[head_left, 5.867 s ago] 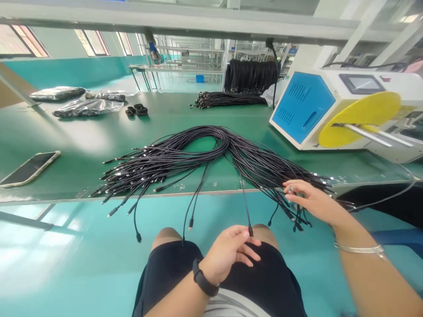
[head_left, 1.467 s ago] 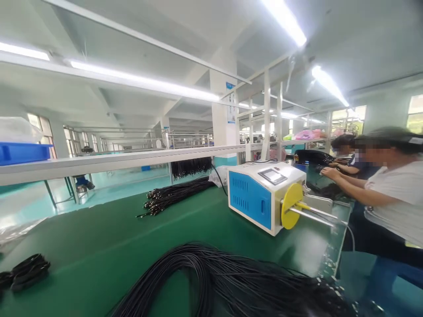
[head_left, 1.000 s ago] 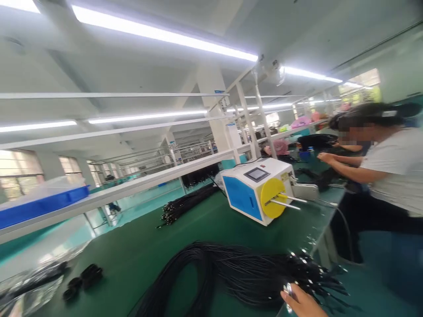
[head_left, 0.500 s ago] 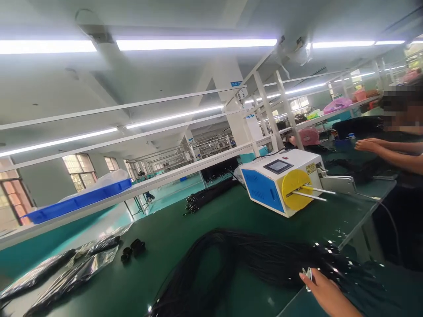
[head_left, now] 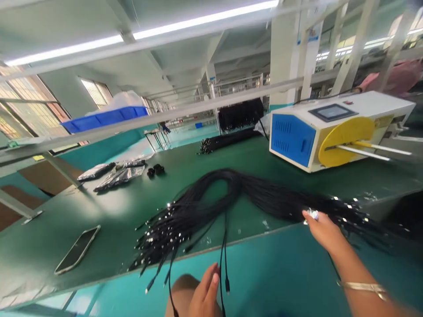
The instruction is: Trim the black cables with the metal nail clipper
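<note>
A large bundle of black cables (head_left: 264,193) with shiny connector ends lies looped across the table. My right hand (head_left: 325,231) is over its right part, thumb and fingers closed around a small shiny silver piece (head_left: 311,215) whose kind I cannot make out. Beneath that wrist a thin dark cable dangles. Low in the middle, in front of the table edge, is my left hand (head_left: 206,295), fingers stretched out and nothing visibly gripped. A few loose cable ends (head_left: 226,284) hang over the edge right beside its fingertips.
A white machine (head_left: 292,141) with a blue side panel and yellow disc stands at the right. A phone (head_left: 77,250), plastic-wrapped packs (head_left: 120,178) and small black coils (head_left: 156,170) lie left. Behind is another cable bundle (head_left: 228,140); a blue tray (head_left: 109,119) rests on the shelf.
My view has tilted down, bringing the phone, the bundle's left ends and my left hand into sight. The right hand still holds the silver piece over the cables.
</note>
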Demonstrator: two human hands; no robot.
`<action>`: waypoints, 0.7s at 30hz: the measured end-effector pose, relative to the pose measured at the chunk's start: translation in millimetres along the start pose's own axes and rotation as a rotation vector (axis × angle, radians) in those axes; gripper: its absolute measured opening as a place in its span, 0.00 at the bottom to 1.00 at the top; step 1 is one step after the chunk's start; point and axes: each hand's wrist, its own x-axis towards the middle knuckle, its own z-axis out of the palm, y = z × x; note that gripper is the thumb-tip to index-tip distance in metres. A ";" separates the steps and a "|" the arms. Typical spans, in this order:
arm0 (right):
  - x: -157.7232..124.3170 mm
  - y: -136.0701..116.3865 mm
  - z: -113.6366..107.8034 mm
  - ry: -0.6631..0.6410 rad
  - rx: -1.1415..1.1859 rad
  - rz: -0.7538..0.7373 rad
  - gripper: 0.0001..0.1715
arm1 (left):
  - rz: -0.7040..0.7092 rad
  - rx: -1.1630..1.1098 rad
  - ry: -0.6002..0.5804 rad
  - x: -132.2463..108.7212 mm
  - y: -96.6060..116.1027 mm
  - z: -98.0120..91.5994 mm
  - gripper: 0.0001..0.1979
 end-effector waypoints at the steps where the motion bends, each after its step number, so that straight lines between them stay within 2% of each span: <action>1: -0.3 2.8 -0.4 -0.007 -0.007 0.002 0.19 | -0.049 -0.022 -0.001 4.1 -10.3 8.3 0.21; 2: -2.1 5.9 -1.4 -0.013 -0.004 -0.006 0.20 | -0.091 -0.061 -0.004 7.9 -18.9 16.6 0.23; 5: -17.7 15.5 -7.7 -0.019 0.049 -0.056 0.20 | -0.134 -0.361 -0.031 14.9 -32.1 38.5 0.26; 8: -46.3 24.1 -12.3 -0.016 0.129 -0.094 0.20 | -0.170 -0.476 -0.067 13.7 -30.8 52.6 0.24; 11: -78.1 30.9 -6.9 -0.075 0.230 -0.133 0.20 | -0.203 -0.580 -0.078 9.4 -25.1 59.8 0.23; 15: -112.1 31.5 14.3 -0.270 0.412 -0.209 0.21 | -0.241 -0.717 -0.118 5.8 -20.1 63.4 0.25; 18: -128.8 23.6 29.6 -0.456 0.542 -0.240 0.22 | -0.243 -0.751 -0.156 4.2 -16.1 65.6 0.21; 21: -137.1 11.3 39.5 -0.573 0.665 -0.256 0.22 | -0.219 -0.725 -0.182 7.2 -6.8 72.0 0.15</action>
